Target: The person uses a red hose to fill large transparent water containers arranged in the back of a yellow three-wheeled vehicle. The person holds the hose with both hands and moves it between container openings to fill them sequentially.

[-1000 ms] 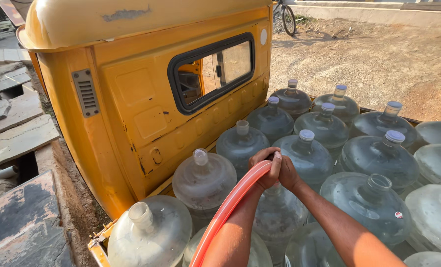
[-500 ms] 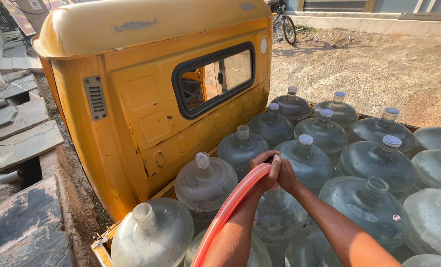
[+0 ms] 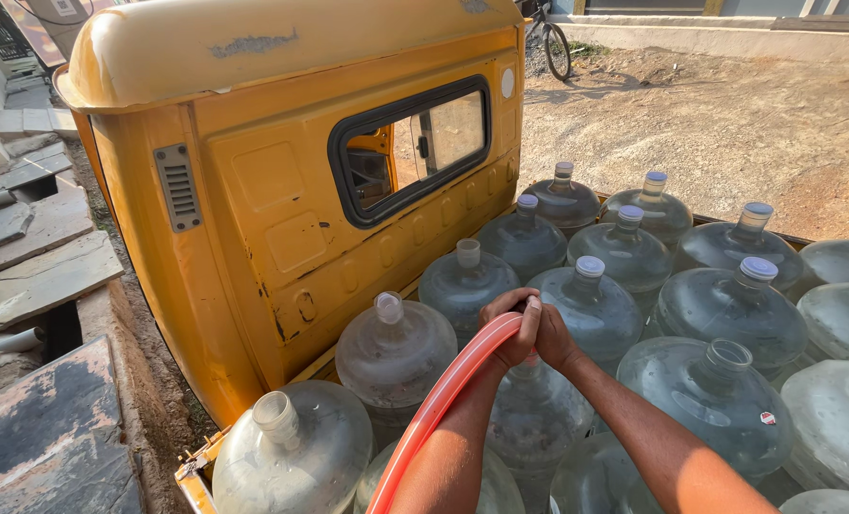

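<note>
Orange hose [image 3: 443, 400] ran up from the bottom edge to the mouth of a clear water jug [image 3: 534, 419] in the truck bed. Left hand [image 3: 512, 331] was closed around the hose end, right hand [image 3: 556, 335] clasped against it, both over the jug neck. Compared with a second earlier, hands and hose sat in the same spot; only the camera view had shifted a bit, so the hose end stayed held at that jug. Around it stood more jugs, some capped [image 3: 589, 266], one open [image 3: 729, 354]. Yellow cab [image 3: 281, 190] was ahead, stone slabs [image 3: 48, 276] left, bare dirt ground [image 3: 691, 114] and a bicycle [image 3: 550, 38] beyond.
</note>
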